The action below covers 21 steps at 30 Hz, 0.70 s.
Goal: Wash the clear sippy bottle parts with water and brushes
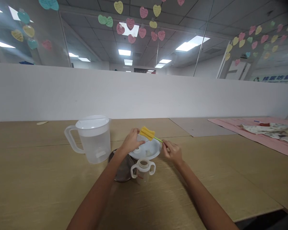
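My right hand (pixel 173 151) grips the thin green handle of a sponge brush (pixel 147 133), whose yellow foam head points up and left toward my other hand. My left hand (pixel 132 141) is curled over the white bowl (pixel 156 152), with thumb and fingers around a small whitish piece that I cannot make out. Below the bowl, nearer to me, stands a clear two-handled baby bottle (pixel 143 174) without a lid, upright on the table. A dark round tray or dish (pixel 123 171) lies left of the bottle, partly hidden by my left forearm.
A translucent lidded pitcher (pixel 97 143) stands left of my hands, its handle to the left. On the right, a pink cloth (pixel 220 123) bears patterned fabric (pixel 261 129) and small items. A flat pale oval piece (pixel 42 123) lies at the back left, before a white wall (pixel 134 95).
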Tool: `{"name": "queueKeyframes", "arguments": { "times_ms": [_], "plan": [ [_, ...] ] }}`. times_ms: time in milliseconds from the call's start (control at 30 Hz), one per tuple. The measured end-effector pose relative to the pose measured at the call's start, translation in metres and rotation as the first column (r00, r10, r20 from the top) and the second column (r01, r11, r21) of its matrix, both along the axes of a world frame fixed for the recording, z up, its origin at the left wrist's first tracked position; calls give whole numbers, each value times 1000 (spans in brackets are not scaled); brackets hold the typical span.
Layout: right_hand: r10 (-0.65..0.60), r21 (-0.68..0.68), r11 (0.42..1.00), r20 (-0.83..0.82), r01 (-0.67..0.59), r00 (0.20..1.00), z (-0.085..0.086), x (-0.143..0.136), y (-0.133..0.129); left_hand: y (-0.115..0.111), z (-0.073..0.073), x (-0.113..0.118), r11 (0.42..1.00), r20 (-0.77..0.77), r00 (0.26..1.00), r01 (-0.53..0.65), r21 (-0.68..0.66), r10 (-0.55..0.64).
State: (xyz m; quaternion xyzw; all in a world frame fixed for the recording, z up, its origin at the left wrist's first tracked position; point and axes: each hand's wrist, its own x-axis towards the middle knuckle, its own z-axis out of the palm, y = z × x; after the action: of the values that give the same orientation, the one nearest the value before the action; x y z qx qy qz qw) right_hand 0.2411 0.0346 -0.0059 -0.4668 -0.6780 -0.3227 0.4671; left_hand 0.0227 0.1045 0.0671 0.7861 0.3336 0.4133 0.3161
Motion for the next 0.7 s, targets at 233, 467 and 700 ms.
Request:
{"name": "queueKeyframes", "arguments": {
  "times_ms": [233, 467, 700],
  "plan": [
    [-3, 14, 1000, 10, 3, 1000, -2, 5, 2, -13, 37, -17, 994, 138, 984, 106, 40, -111],
    [26, 151, 988, 10, -28, 1000, 4, -5, -4, -35, 53, -20, 932, -28, 937, 344, -110, -349],
    [1, 47, 999, -54, 1, 999, 7, -10, -5, -43, 62, -19, 963, -33, 971, 238, 129, -236]
  ]
}}
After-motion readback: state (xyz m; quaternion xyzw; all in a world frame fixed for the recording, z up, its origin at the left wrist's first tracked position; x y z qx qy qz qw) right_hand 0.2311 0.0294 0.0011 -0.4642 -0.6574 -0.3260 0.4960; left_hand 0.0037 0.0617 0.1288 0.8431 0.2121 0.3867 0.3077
